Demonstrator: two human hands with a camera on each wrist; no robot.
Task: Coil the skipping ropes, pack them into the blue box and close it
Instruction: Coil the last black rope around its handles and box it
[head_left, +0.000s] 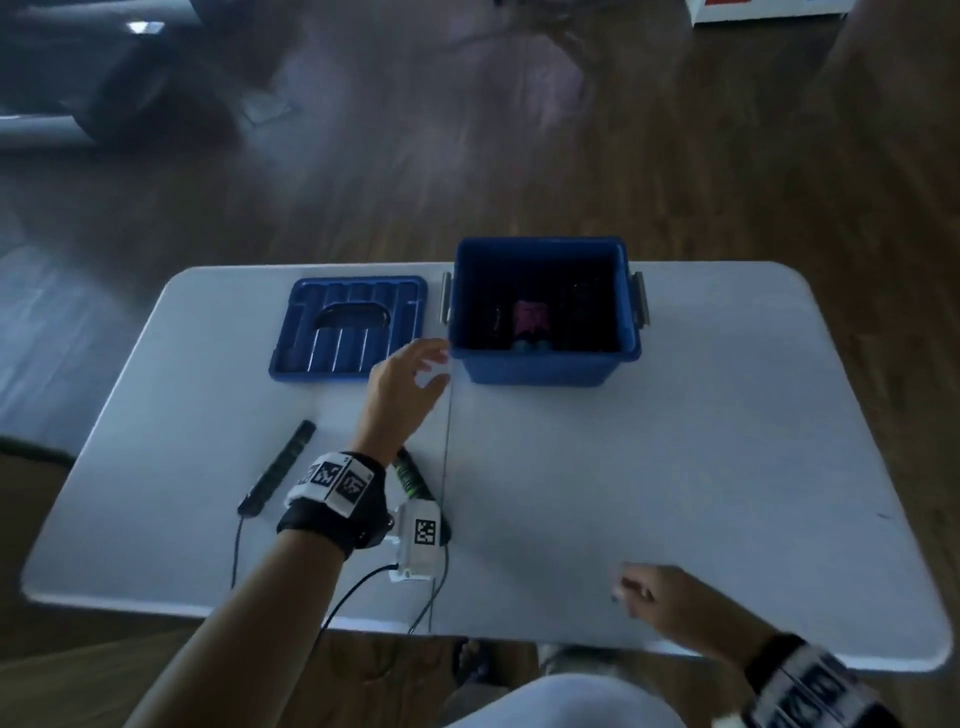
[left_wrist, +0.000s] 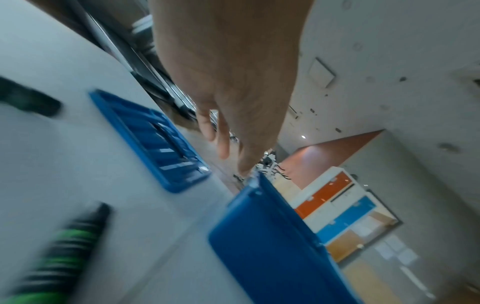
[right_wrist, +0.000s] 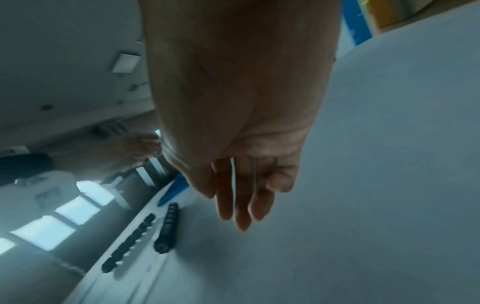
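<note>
Fingers of the left hand (head_left: 402, 387) loose and apart, holding nothing, just beside the near-left corner of the open box (head_left: 545, 364); right hand (head_left: 670, 597) empty too.
Head view alone looks into the box — something pink (head_left: 531, 318) lies at the bottom — with the lid (head_left: 349, 328) flat on the table (head_left: 675, 467) to its left; the right wrist view shows that hand's fingers (right_wrist: 242, 207) straight and close together above the table, and the rope's two handles (right_wrist: 167, 228) — one banded green (left_wrist: 59, 259) in the left wrist view — lying near the front edge.

Open blue box (head_left: 545, 358), lid (head_left: 349, 328) beside.
</note>
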